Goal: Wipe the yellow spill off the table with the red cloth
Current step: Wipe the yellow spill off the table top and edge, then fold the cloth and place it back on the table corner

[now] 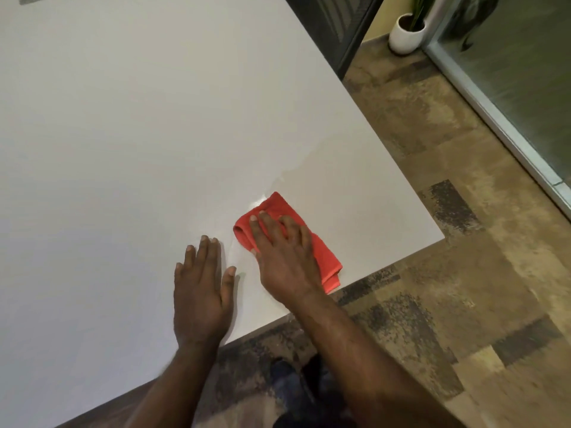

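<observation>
A folded red cloth [324, 257] lies on the white table [123, 134] near its front right corner. My right hand [284, 254] presses flat on top of the cloth, fingers spread over it. My left hand [200, 291] rests flat on the bare tabletop just left of the cloth, fingers apart and holding nothing. A faint wet, slightly yellowish sheen [309, 162] spreads over the table beyond the cloth, and a pale wet streak [258, 201] sits at the cloth's far left corner. No strong yellow patch shows.
The table's front edge [355, 278] runs just below the cloth, and its right edge [386, 143] drops to a brown patterned floor [463, 273]. A white plant pot [404, 34] stands on the floor at the back, beside a glass door [509, 72].
</observation>
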Demonstrator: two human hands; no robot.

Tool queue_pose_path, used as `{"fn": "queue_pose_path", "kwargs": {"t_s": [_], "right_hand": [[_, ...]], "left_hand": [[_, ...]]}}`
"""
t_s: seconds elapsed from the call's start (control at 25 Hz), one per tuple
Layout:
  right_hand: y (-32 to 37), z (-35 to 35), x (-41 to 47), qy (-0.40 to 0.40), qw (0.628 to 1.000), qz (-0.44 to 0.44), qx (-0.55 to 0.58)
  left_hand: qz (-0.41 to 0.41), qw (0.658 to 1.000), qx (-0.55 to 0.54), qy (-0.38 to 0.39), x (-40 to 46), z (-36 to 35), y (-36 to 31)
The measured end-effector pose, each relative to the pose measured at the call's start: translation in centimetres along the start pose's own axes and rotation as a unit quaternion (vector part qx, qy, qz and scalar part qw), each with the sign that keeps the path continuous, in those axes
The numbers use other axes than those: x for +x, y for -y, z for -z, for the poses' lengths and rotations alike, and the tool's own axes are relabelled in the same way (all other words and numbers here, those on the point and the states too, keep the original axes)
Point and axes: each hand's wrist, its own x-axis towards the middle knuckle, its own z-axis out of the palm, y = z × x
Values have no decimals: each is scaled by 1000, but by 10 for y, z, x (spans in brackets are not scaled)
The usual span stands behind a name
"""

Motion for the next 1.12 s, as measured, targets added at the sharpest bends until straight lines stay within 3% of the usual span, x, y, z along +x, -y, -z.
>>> {"fn": "queue_pose_path", "kwargs": {"t_s": [0.4,0.84,1.0,1.12], "right_hand": [[-61,12,60,-14,997,-70,-8],[-136,43,38,-51,977,-205,-10],[-123,77,21,-97,984,-151,18],[-87,100,4,-119,991,-38,36]], "left_hand": [[6,1000,-6,-10,1,2,-4],[-1,1000,-13,-14,1,-6,3],[9,999,-32,31,1,-2,3],[43,991,-121,34,-1,20,-7]]}}
